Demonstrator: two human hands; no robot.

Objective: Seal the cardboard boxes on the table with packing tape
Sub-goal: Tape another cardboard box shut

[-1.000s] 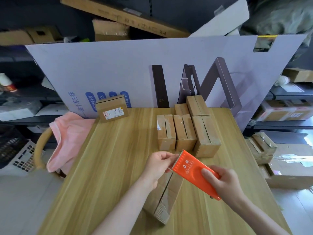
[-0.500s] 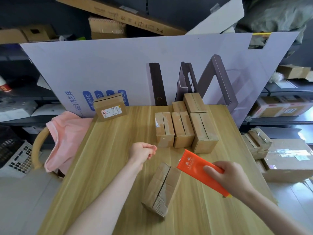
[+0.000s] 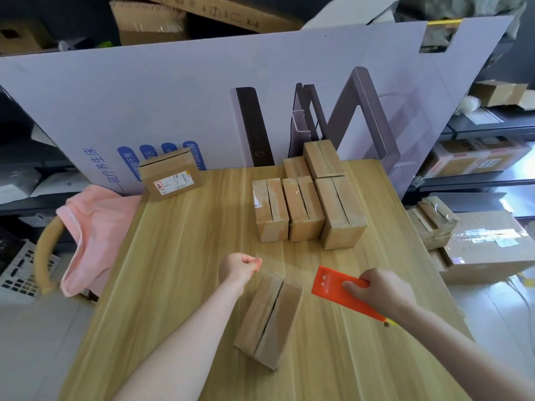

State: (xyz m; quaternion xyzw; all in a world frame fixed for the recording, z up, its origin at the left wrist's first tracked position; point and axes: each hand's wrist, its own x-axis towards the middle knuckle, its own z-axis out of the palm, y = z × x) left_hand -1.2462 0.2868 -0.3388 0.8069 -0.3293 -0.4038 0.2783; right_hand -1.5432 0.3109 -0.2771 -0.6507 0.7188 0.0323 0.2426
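Broadly, the desk (image 3: 179, 270) fills the middle of the frame; a cluster of boxes (image 3: 304, 209) stands at its upper right, and the near box (image 3: 269, 316) lies at lower centre, its top seam seemingly untaped; the orange tape dispenser (image 3: 333, 287) hovers just right of it, gripped by the right hand (image 3: 379, 290); the left hand (image 3: 238, 269) is clenched by the box's far end, perhaps pinching clear tape, though I cannot tell. By my judgement taping is only starting; next, tape must land squarely along that seam.
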